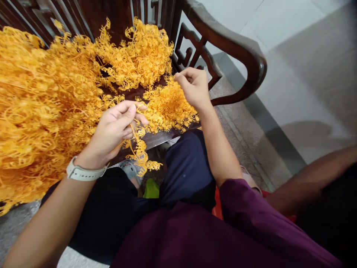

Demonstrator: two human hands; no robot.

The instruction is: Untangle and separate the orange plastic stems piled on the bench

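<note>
Orange sprig [141, 158] hangs below left fingers [129, 114] pinching it; right fingers [183, 80] curl, hold unclear.

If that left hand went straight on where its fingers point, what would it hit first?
Likely the small yellow pile just beyond the left hand, though it might pass above; depth is unclear.

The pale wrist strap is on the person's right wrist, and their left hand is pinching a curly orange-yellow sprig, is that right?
Not quite: the head view shows the pale wrist strap on the person's left wrist, not the right. The left hand is indeed pinching a curly orange-yellow sprig.
</note>
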